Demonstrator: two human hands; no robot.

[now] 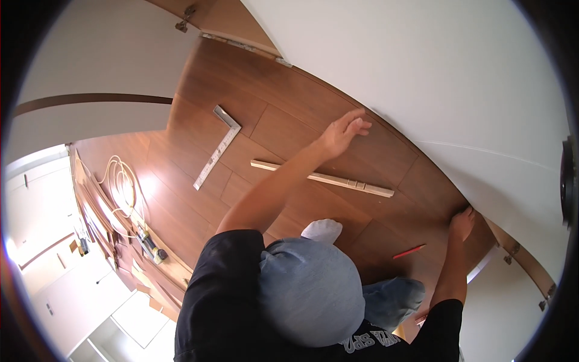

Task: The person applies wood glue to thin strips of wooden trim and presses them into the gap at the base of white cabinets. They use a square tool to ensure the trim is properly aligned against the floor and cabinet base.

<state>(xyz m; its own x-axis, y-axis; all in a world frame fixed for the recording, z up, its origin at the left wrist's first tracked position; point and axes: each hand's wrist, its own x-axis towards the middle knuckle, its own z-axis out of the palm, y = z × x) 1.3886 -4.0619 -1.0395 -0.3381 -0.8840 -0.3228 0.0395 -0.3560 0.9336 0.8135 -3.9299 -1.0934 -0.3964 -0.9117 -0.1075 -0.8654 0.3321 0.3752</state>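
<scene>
Hands spread open and empty: left hand (345,130) flat on wooden panel (289,127) at frame centre, nearer slim strip (322,178) running left-right below it; right hand (461,223) at panel's lower-right edge.

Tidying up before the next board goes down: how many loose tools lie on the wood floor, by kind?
Metal framing square: 1
Long pale straightedge: 1
Red pencil: 1
Power tool with coiled cord: 1
Total: 4

The left hand (345,130) reached far out on a nearly straight bare arm, fingers spread and loosely curved. The right hand (461,222) stretched out on its own arm, well apart from the left, fingers pressed down flat.
</scene>
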